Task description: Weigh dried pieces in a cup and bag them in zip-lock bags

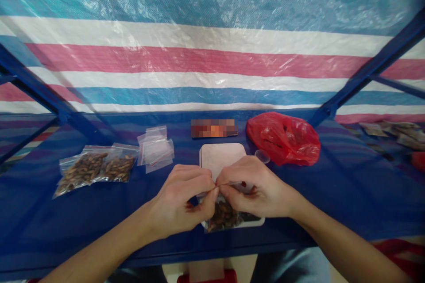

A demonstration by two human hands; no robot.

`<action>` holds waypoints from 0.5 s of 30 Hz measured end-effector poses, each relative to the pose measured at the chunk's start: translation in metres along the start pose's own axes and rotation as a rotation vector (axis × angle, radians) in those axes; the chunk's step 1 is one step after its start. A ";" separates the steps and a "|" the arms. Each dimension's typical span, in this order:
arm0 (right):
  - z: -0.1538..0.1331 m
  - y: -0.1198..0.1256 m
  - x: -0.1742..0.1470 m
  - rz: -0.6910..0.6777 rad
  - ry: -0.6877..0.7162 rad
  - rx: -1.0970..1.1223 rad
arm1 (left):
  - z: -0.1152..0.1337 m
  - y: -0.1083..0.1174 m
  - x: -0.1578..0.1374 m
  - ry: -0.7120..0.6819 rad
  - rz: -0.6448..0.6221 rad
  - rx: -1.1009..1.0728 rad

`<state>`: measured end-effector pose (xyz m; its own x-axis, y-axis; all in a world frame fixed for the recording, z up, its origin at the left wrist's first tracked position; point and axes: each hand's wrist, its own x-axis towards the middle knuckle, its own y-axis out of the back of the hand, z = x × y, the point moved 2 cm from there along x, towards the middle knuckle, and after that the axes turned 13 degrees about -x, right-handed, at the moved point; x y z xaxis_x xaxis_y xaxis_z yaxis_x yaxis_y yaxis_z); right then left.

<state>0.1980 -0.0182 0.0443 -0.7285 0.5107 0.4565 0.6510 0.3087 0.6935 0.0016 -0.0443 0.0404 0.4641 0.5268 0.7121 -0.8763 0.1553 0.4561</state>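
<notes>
Between my hands hangs a clear zip bag (223, 216) of brown seeds or nuts, held by its top edge over the front of a white kitchen scale (223, 155). My left hand (186, 196) pinches that edge with thumb and forefinger. Right beside it, my right hand (254, 188) pinches the same edge, the fingertips of both hands nearly touching. Much of the scale and the upper part of the bag are hidden behind my fingers.
Filled zip bags (96, 169) lie at left, beside a stack of flat unfilled bags (155, 150). A red plastic bag (283, 139) sits right of the scale, near a small clear round dish (262, 156). Behind the scale is a blurred-out item (214, 128). Blue metal posts (365, 70) flank the shelf.
</notes>
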 end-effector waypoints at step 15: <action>0.007 0.036 -0.054 0.343 -0.249 -0.089 | -0.063 0.150 -0.023 0.476 0.571 -0.090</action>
<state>0.2626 -0.0293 0.0412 -0.3925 0.7532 0.5279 0.8174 0.0225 0.5756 -0.1489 0.0192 0.0590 -0.1547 0.8477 0.5074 -0.9808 -0.1936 0.0246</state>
